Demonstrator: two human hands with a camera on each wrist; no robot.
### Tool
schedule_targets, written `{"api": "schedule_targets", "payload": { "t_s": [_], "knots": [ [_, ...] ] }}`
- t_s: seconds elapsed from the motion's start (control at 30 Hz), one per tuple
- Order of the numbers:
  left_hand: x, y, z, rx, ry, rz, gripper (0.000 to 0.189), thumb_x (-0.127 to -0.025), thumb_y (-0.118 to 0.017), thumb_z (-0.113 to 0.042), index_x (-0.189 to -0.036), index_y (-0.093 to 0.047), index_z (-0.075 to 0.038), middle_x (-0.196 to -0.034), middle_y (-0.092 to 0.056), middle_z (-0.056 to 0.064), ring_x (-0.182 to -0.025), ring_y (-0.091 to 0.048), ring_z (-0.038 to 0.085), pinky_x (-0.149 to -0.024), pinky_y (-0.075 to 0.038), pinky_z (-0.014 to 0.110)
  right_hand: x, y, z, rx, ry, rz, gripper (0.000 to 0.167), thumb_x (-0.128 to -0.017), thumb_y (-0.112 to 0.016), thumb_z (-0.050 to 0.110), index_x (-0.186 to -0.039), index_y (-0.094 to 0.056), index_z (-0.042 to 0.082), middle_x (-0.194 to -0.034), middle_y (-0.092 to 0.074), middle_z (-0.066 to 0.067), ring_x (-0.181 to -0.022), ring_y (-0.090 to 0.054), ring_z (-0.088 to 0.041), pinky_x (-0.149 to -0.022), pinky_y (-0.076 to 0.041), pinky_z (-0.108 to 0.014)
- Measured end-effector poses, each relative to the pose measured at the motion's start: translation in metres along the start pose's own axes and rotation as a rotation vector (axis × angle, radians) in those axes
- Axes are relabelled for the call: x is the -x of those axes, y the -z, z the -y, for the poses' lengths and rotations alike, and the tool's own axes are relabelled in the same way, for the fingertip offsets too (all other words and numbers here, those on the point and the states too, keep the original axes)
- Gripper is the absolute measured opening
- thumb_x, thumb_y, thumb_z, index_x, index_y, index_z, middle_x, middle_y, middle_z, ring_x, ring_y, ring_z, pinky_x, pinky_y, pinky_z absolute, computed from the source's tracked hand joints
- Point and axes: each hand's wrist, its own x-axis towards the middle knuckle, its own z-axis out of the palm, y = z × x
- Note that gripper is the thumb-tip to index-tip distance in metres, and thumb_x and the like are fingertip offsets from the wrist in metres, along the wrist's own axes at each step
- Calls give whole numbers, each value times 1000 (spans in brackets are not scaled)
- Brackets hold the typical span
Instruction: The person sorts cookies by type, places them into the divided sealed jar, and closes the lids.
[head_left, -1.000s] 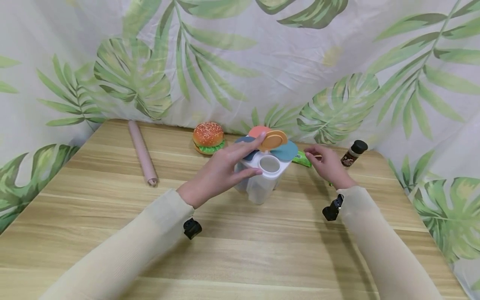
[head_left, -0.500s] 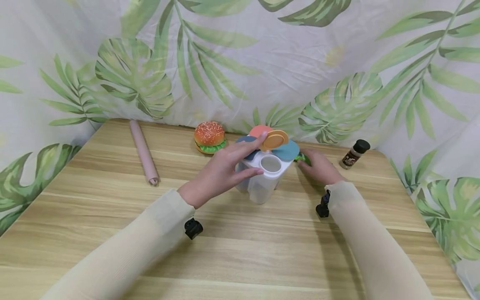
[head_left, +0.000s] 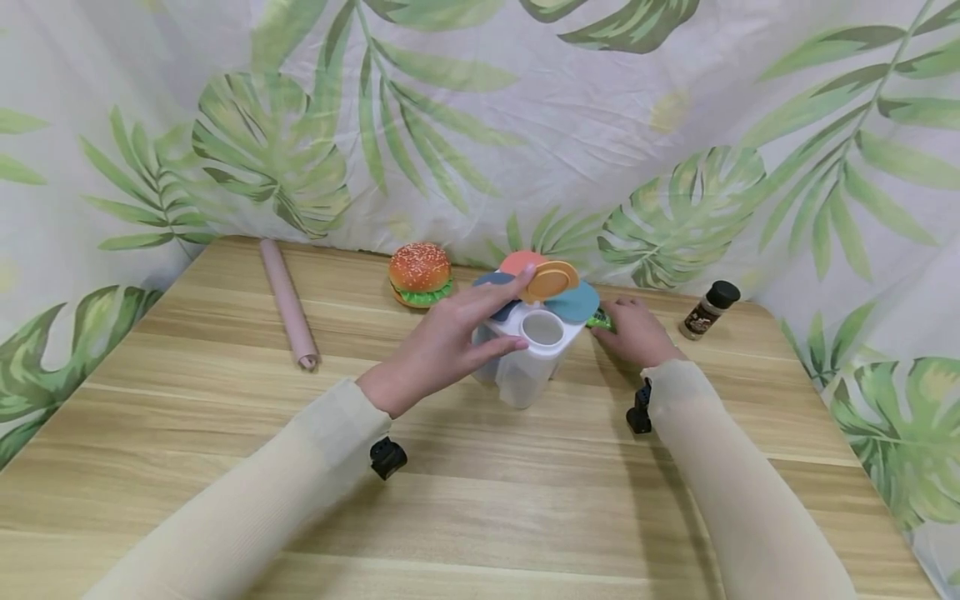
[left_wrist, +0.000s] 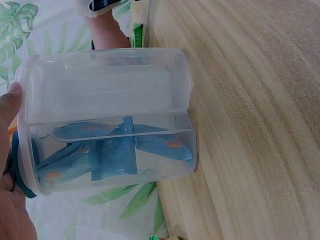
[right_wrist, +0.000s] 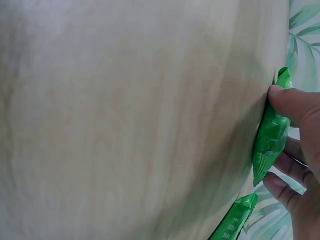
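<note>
A clear storage container point(head_left: 520, 379) with several compartments stands upright on the table. Its orange flap lid point(head_left: 550, 282) is raised over a round opening; the coral, navy and teal lids point(head_left: 572, 302) are down. My left hand point(head_left: 438, 346) rests on its top, index finger straight against the orange lid, thumb at the rim. Blue wrapped packets point(left_wrist: 114, 155) show through one compartment in the left wrist view. Behind the container's right side, my right hand point(head_left: 637, 332) pinches a green wrapped packet point(right_wrist: 271, 135) between thumb and fingers. Another green packet point(right_wrist: 234, 220) lies beside it.
A toy hamburger point(head_left: 420, 275) sits at the back, left of the container. Farther left lies a pink roll point(head_left: 288, 304). A black-capped spice jar point(head_left: 705, 312) stands right of my right hand. Leaf-printed cloth point(head_left: 450, 125) hangs along the table's back edge.
My right hand has moved left and down to the green packet behind the container and now pinches it. My left hand has stayed on the container, with the orange lid still raised.
</note>
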Motion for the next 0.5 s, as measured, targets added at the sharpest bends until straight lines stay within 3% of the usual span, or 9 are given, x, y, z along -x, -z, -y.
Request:
{"api": "schedule_targets", "payload": {
  "t_s": [0.3,0.5],
  "knots": [
    [0,0,-1,-2,3,0,85,-91,-82,-27,-163,-39,-16,-151,-62,9,-137,-61,20,-116,-49,43,-1,-1,-3,-16,24,-20,54,-105,-64,23,-149,-51,-5,-146,-60,-29,-139,-50,-51,-119,-40,-63],
    [-1,0,-1,3,-3,-3,85,-91,-83,-26,-163,-39,-15,-150,-63,9,-136,-62,20,-115,-50,42,0,-8,-11,-130,14,-57,54,-106,-62,21,-154,-46,1,-150,-57,-27,-141,-49,-49,-120,-40,-64]
  ]
}}
